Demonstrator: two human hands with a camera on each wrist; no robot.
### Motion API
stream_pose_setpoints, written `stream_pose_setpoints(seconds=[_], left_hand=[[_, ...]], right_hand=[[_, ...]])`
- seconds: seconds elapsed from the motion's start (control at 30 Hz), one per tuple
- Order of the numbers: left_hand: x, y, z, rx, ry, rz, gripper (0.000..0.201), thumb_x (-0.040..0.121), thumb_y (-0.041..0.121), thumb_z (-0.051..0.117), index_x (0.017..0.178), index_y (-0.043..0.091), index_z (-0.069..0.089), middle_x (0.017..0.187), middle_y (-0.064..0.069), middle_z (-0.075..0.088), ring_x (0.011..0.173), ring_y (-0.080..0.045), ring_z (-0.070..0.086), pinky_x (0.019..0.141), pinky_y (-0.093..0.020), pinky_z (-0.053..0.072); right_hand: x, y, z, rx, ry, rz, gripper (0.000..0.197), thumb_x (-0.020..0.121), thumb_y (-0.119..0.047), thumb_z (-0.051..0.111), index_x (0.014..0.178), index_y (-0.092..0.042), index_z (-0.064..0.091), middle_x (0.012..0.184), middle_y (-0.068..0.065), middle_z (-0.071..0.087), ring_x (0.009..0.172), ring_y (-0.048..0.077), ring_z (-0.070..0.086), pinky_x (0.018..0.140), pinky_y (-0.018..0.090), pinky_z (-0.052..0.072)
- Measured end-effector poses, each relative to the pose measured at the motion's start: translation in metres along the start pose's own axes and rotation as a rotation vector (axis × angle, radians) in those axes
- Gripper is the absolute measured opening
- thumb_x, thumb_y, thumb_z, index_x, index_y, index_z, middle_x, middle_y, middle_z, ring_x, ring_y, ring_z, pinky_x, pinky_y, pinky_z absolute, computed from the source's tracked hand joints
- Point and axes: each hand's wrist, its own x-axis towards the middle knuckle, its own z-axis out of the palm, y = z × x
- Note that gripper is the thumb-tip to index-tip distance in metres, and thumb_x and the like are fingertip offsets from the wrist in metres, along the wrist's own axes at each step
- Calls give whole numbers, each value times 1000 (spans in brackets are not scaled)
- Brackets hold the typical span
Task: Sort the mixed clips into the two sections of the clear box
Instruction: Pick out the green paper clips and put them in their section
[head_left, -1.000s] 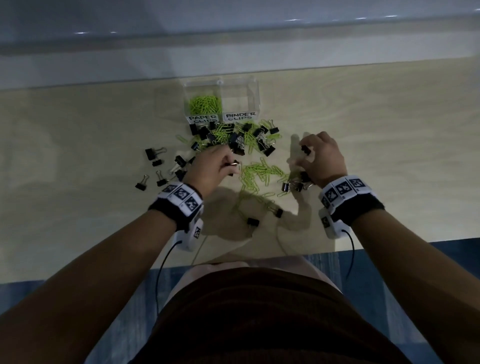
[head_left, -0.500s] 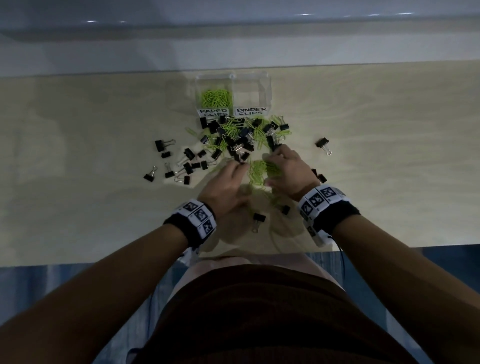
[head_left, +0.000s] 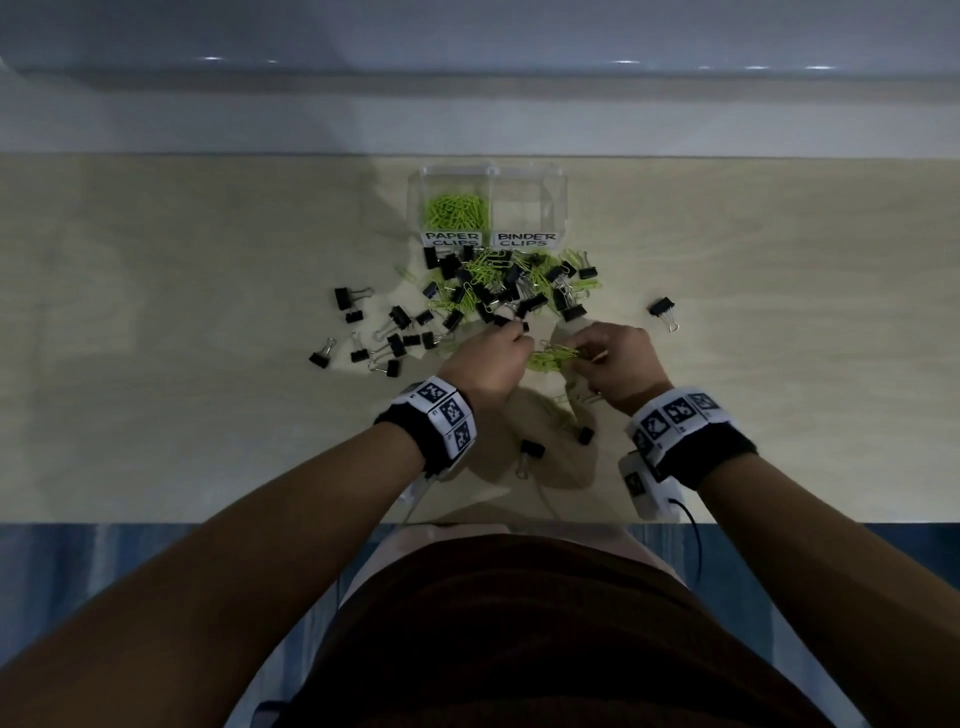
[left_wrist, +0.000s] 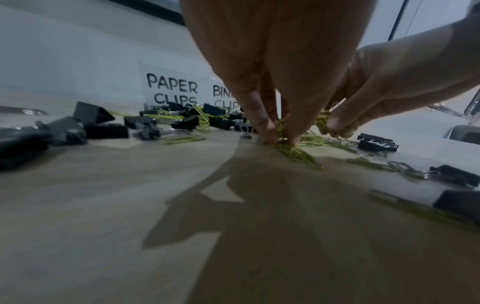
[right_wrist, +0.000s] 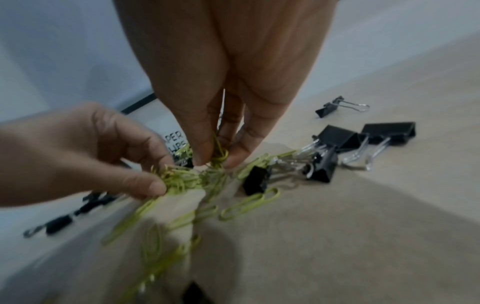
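Note:
A clear box (head_left: 561, 208) stands at the table's far middle, labelled PAPER CLIPS on the left and BINDER CLIPS on the right. Green paper clips (head_left: 457, 210) fill its left section; the right section looks bare. A mixed pile (head_left: 509, 286) of green paper clips and black binder clips lies just in front of it. Nearer me, my left hand (head_left: 488, 364) and right hand (head_left: 613, 364) meet over a bunch of green paper clips (head_left: 550, 358). In both wrist views each hand's fingertips (left_wrist: 270, 135) (right_wrist: 202, 158) pinch those paper clips (right_wrist: 182, 179).
Black binder clips (head_left: 384, 332) lie scattered to the left of the pile. One binder clip (head_left: 662, 309) sits alone to the right, and two (head_left: 530, 449) lie near the table's front edge. A pale wall runs behind the box.
Both hands have come together over the green paper clips in the middle. The right hand moved left from the loose binder clips, and both now pinch the bunch.

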Motion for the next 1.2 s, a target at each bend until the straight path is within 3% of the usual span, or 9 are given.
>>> stream_pose_setpoints(seconds=[0.2, 0.3, 0.43, 0.63, 0.8, 0.93, 1.03, 1.1, 1.2], left_hand=[[-14, -22, -17, -168, 6, -50, 27, 96, 18, 47, 114, 4, 61, 117, -11, 59, 104, -25, 55, 88, -33, 42], [-24, -32, -36, -357, 189, -121, 21, 90, 19, 59, 105, 7, 66, 102, -9, 67, 87, -18, 60, 78, -25, 46], [-21, -49, -74, -582, 513, -226, 11, 86, 17, 65, 94, 11, 70, 83, -1, 70, 68, -6, 62, 66, -16, 52], [21, -80, -119, -476, 669, -344, 15, 85, 20, 65, 94, 9, 71, 86, -5, 72, 73, -14, 65, 73, -26, 55], [34, -88, -117, -334, 530, -328, 25, 85, 17, 66, 107, 6, 68, 102, -12, 70, 88, -21, 66, 81, -30, 53], [8, -75, -90, -280, 482, -192, 32, 85, 18, 65, 117, 11, 61, 114, -8, 62, 81, -14, 59, 80, -26, 52], [-20, -59, -55, -221, 199, -81, 32, 86, 17, 64, 117, 13, 60, 114, -6, 57, 85, -12, 54, 83, -29, 49], [-34, -45, -31, -184, 3, -57, 37, 86, 13, 61, 122, 13, 57, 122, -6, 52, 98, -19, 55, 90, -34, 47], [-43, -26, -2, -221, -15, -163, 51, 83, 26, 65, 129, 15, 47, 129, -3, 39, 113, -20, 45, 96, -32, 41]], right_hand=[[14, -18, -15, 322, -17, 109, 20, 71, -4, 78, 74, -22, 71, 67, -8, 71, 61, 8, 63, 63, 22, 55], [33, -49, -24, 445, -8, 63, 21, 70, -3, 78, 77, -21, 72, 64, -10, 70, 60, 8, 62, 60, 19, 54], [76, -91, -26, 388, 75, -27, 19, 72, -10, 78, 88, -16, 72, 80, 2, 72, 66, 16, 68, 60, 23, 57], [146, -135, -8, 126, 195, -41, 12, 74, -15, 75, 85, -17, 73, 82, -1, 71, 73, 11, 65, 70, 23, 56], [140, -134, -13, -87, 63, -154, 29, 77, -7, 69, 105, -10, 69, 101, 7, 71, 88, 15, 66, 86, 28, 54], [87, -94, -33, -79, 71, -229, 22, 79, -2, 68, 100, -8, 69, 97, 9, 70, 84, 19, 65, 82, 33, 55], [47, -49, -34, -163, -33, -172, 18, 77, -2, 69, 94, -8, 71, 90, 10, 69, 76, 22, 64, 74, 41, 57], [23, -26, -29, -207, -132, -84, 24, 77, -6, 71, 101, -9, 69, 95, 8, 65, 78, 20, 61, 75, 34, 56], [-2, -4, -18, -248, -170, -92, 43, 72, -13, 76, 113, -6, 63, 109, 13, 57, 95, 30, 58, 82, 33, 49]])
